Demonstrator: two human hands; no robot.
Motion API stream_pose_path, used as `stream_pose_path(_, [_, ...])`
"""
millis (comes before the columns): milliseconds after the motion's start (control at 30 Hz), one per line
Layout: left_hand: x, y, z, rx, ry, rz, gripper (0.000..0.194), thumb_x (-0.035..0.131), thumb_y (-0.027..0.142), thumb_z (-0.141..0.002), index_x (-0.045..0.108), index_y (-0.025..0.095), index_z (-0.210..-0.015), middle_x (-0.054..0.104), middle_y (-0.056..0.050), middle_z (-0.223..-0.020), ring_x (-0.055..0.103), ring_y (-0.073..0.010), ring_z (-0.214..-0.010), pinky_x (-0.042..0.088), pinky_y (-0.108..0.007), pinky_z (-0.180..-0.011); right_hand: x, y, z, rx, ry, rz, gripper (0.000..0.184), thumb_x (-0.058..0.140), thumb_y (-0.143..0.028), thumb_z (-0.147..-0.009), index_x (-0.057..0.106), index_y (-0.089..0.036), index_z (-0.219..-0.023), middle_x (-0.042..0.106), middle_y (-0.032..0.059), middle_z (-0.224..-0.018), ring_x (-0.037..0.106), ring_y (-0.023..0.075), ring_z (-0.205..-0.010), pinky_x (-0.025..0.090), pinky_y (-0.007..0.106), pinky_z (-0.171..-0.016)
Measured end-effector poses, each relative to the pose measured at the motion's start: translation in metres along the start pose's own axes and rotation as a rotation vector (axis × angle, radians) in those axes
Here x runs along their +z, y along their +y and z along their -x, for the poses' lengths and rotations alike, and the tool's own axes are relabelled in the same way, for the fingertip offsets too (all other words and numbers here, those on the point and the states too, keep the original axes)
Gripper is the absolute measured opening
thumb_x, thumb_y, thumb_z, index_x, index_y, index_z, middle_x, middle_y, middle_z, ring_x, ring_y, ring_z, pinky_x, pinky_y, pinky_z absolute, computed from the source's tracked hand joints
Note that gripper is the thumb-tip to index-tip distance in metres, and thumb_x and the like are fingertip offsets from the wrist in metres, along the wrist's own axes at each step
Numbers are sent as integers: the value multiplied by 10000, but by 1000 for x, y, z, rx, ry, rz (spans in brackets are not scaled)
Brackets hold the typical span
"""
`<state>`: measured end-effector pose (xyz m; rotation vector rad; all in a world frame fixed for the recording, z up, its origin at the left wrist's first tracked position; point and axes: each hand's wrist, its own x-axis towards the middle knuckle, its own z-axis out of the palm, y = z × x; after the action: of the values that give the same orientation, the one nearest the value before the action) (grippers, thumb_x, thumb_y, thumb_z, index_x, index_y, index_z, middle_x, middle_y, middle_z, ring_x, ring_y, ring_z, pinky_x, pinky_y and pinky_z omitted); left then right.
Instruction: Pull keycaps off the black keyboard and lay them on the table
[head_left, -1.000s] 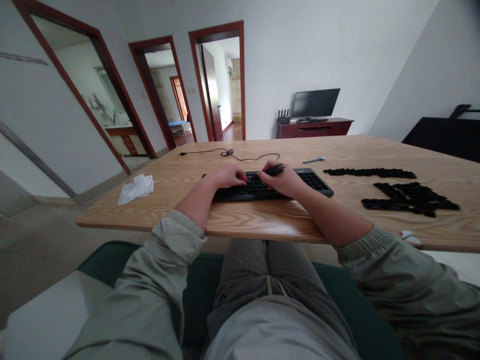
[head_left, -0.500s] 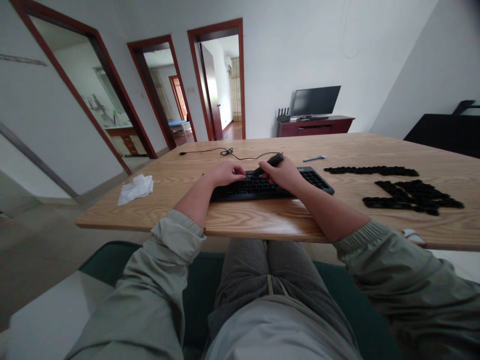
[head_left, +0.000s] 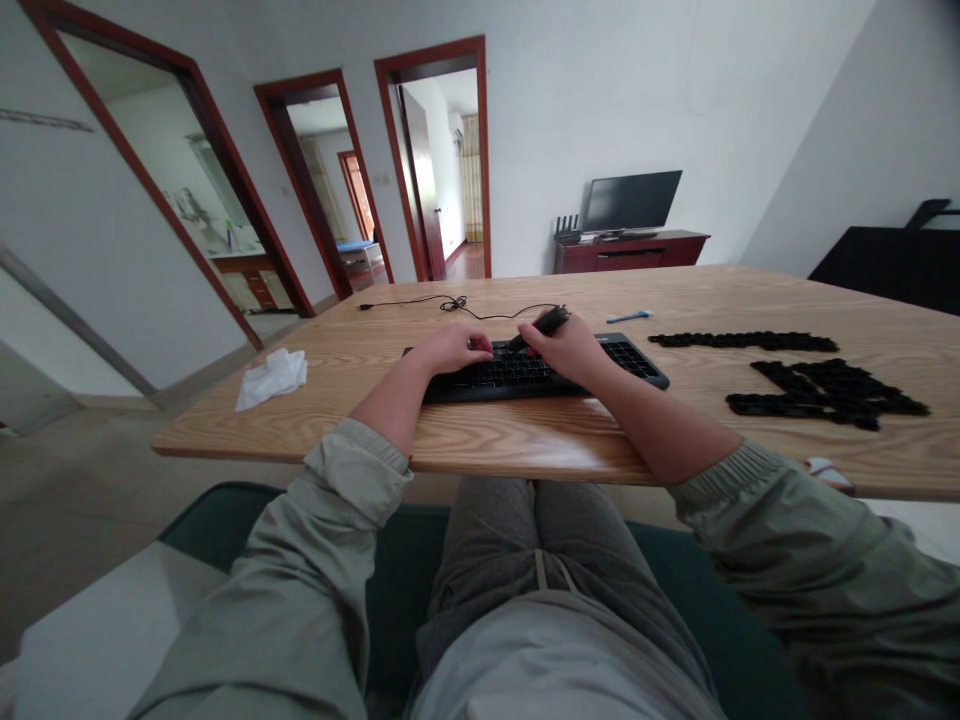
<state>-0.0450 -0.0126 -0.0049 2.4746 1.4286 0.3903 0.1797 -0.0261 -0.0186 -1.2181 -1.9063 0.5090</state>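
A black keyboard (head_left: 510,382) lies near the table's front edge, its keys apparently taken off over much of it. My right hand (head_left: 562,348) is closed around a thick black pen-shaped tool (head_left: 546,322), which slants with its lower end down at the keyboard's upper middle. My left hand (head_left: 454,350) rests over the keyboard's left part, fingers curled together by the thumb; whatever they may hold is hidden. To the right lie black keycaps (head_left: 825,390), set in rows, with another long row of keycaps (head_left: 742,342) behind them.
A blue brush-like stick (head_left: 628,317) lies behind the keyboard. The black cable (head_left: 454,303) runs along the table's back left. Crumpled white tissue (head_left: 271,378) sits at the left. A small white item (head_left: 829,474) is at the front right edge.
Almost nothing differs. Both hands stay in place over the keyboard, with only a very slight shift of the left hand and the keyboard.
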Motion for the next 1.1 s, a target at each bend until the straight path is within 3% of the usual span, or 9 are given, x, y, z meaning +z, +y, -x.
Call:
stream_pose_path(233, [0,1,0,-5,-54,-61,270,602,352,-846,760,157,-946,754,-43,-853,618,-139,-721,442,-248,-677,9,4,5,-70,112,14,266,597,-454,-854,630,-191,-856,681,50,-788,588,174,-703,417,281,-661])
stream_pose_path(500, [3,1,-1,32,-86,-98,237,578,306,-859,755,177,-950,745,-32,-849,616,-146,-729,428,-251,-679,4,3,10,-81,74,27,233,603,-434,-848,607,-202,-857,659,35,-749,562,168,-672,393,282,-636])
stream_pose_path(800, [7,11,-5,132,-37,-311,223,547,238,-857,759,203,-918,743,-59,-917,629,-188,-821,439,-282,-743,2,9,-1,-5,31,57,244,570,-442,-863,587,-208,-796,672,60,-749,595,206,-731,430,301,-691])
stream_pose_path(967, [6,18,-2,107,-18,-408,234,550,258,-848,772,184,-865,744,-93,-885,640,-204,-799,453,-301,-736,7,3,-2,-110,58,86,221,554,-433,-860,568,-213,-850,652,49,-774,570,200,-734,399,306,-675])
stream_pose_path(1100, [1,17,2,54,-42,-313,225,601,279,-834,779,219,-957,762,-47,-921,646,-177,-789,462,-275,-733,1,3,6,-222,-44,-3,186,581,-392,-830,549,-209,-825,615,22,-743,520,166,-684,380,295,-648])
